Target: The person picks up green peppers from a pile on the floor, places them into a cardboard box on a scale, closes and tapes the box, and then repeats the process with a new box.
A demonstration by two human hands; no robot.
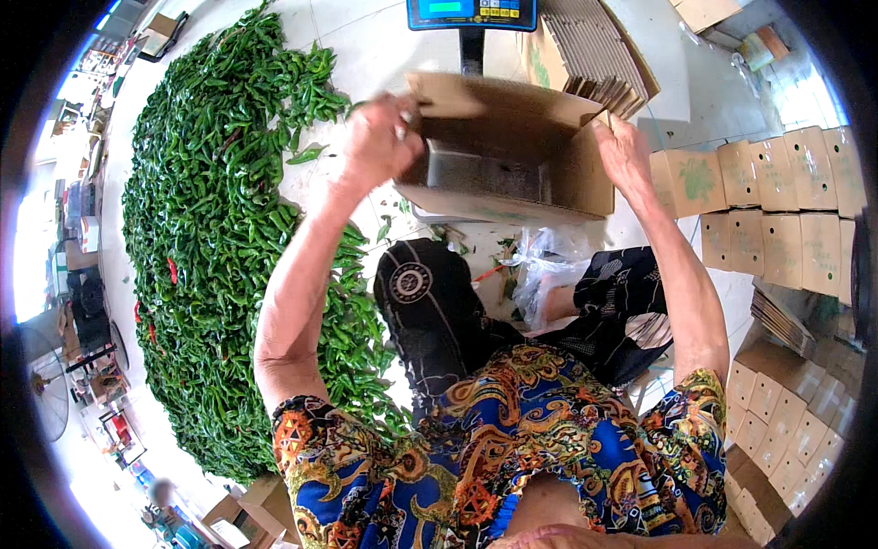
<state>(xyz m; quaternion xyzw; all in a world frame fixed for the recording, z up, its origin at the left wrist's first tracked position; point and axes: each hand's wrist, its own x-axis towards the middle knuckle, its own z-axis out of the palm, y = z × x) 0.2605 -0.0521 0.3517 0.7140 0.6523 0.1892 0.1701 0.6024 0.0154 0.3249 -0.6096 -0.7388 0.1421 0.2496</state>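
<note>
An open cardboard box (pixel 512 200) stands in front of me by the scale, its long side toward me. A dark grey surface shows inside it. My left hand (pixel 380 142), smeared by motion, is closed with bent fingers at the box's left end. My right hand (pixel 624 151) pinches the top edge of its right end wall, thumb and fingers closed. Behind the box, the scale's blue-framed display (pixel 471 13) stands on a dark post (pixel 472 53). A grey rim of the platform shows under the box.
A large heap of green peppers (pixel 215 247) with a few red ones covers the floor at left. Flattened cardboard boxes (pixel 594 50) are stacked behind the box. Closed boxes (pixel 773 174) stand in rows at right. A clear plastic bag (pixel 546 265) lies near my legs.
</note>
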